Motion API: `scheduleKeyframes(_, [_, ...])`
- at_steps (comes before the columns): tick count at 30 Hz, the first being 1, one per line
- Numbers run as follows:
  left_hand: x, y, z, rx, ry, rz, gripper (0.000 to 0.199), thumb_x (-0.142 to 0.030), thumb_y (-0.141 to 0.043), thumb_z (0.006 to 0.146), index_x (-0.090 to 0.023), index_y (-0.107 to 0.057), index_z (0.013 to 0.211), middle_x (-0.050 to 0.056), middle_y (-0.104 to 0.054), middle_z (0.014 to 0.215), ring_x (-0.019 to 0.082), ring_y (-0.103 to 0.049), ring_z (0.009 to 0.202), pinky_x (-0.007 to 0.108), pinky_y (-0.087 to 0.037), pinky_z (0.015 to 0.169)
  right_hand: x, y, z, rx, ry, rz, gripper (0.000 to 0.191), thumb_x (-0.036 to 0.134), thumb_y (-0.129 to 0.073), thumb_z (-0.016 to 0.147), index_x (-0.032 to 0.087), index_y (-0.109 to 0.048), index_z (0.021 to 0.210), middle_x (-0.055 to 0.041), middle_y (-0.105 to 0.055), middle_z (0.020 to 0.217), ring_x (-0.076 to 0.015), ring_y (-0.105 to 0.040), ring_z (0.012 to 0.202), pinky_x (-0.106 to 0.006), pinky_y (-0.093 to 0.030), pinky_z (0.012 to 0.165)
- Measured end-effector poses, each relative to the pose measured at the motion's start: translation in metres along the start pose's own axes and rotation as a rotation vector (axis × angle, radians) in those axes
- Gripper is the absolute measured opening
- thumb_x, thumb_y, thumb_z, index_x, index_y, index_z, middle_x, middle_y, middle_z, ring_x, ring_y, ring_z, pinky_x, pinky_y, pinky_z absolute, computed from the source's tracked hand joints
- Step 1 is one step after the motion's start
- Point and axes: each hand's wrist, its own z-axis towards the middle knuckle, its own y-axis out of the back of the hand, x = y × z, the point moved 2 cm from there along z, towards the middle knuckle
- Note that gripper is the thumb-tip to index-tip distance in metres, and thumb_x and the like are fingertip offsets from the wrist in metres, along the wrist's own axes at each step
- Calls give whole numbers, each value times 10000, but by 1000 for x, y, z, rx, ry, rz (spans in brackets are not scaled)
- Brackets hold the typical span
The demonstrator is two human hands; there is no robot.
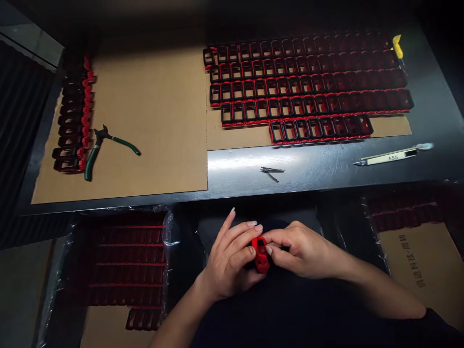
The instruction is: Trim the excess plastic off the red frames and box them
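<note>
Over my lap, below the table's front edge, a small red part (261,256) with a dark opening near its top is held between my hands. My left hand (232,258) grips it from the left, thumb against its side and the index finger raised. From the right, my right hand (299,249) pinches at the part's upper edge with thumb and index finger. Whether those fingertips also hold something tiny is too small to tell.
Rows of red-and-black frames (261,89) stand on cardboard (152,106), with more at the far left. Green-handled cutters (103,140), small metal tools (271,171), a cutter marked A55 (391,157) and a yellow tool (398,47) lie around. Lined boxes (167,261) flank my lap.
</note>
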Motion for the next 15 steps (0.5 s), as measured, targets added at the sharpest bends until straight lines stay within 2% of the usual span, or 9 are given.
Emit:
scheduleKeyframes(4, [1,0,-1,2,-13,-24,448,-252,-784,774,-209,-506,1123,113,-739,1176,243,-665,1165,639,-413,1138,0,0,3,30,-54,67,173,197,-540,909,162,-708,886,46,-584,585,-75,-444,481,-202,-335,509])
scheduleKeyframes(8, [1,0,-2,5,-36,-22,419,-252,-782,787,-192,-517,1105,120,-735,1179,239,-654,1194,584,-439,1141,-1,-5,6,-28,-131,90,213,250,-574,913,147,-702,777,-8,-700,668,-97,-569,547,-203,-389,551])
scheduleKeyframes(11, [3,1,-3,-6,-35,-46,451,-264,-791,785,-211,-513,1135,109,-736,1190,241,-666,1182,575,-471,1116,2,0,6,5,-104,43,247,229,-544,925,139,-706,762,13,-645,593,-78,-480,477,-214,-335,506])
scheduleKeyframes(13, [5,0,-3,-30,-7,-111,549,-297,-813,767,-226,-488,1204,109,-733,1195,248,-676,1162,587,-484,1097,2,6,4,71,-66,55,235,194,-518,930,144,-733,849,39,-597,555,-68,-387,440,-222,-295,483])
scheduleKeyframes(15, [6,-2,-5,-69,50,-227,676,-342,-839,737,-224,-450,1276,127,-719,1202,265,-670,1164,601,-496,1075,-1,12,1,99,-56,143,265,164,-484,937,160,-737,1015,39,-637,610,-72,-397,463,-216,-321,505])
